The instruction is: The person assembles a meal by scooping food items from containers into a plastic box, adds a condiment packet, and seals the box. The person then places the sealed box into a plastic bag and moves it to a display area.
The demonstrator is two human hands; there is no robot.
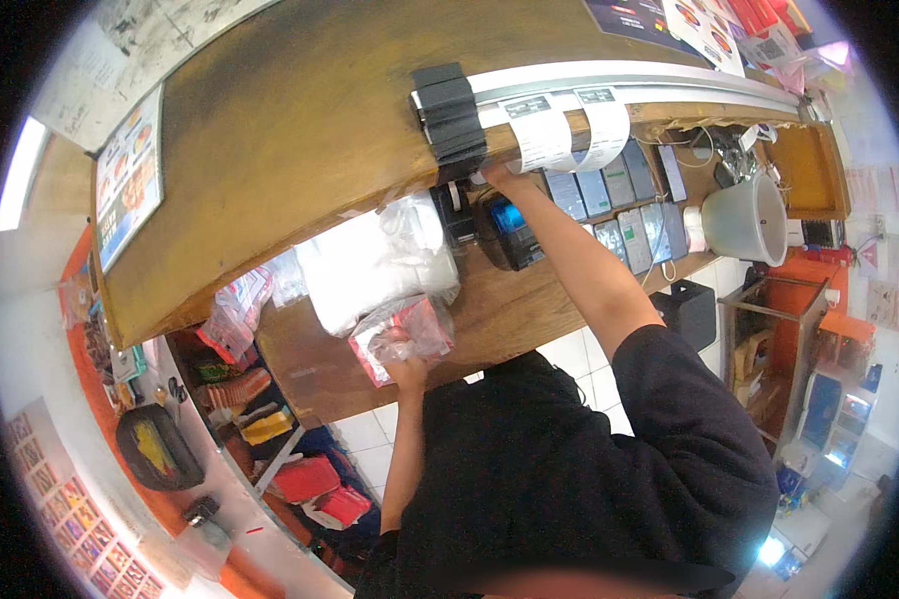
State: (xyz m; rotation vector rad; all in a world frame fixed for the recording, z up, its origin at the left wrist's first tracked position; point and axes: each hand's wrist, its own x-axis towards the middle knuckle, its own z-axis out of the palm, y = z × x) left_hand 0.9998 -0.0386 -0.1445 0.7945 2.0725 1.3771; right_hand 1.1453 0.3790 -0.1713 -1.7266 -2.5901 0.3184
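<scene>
My left hand (408,368) grips a clear plastic bag (401,338) by its near side. Inside it shows a red and white item (431,329). This bag is over the lower wooden shelf (307,374), beside a stack of clear plastic bags (378,262). My right hand (500,177) reaches forward to the edge of the upper counter, at the lower end of a black holder (451,120). Its fingertips are partly hidden, so I cannot tell whether they hold anything. Just below are a black tape dispenser (457,213) and a black device with a blue part (511,224).
Two printed paper slips (543,135) hang from a metal rail (644,78) on the wooden counter (292,112). Several phones (629,202) lie in rows to the right, near a whitish bucket (745,221). At left are a dark pan (159,448) and red boxes (307,479).
</scene>
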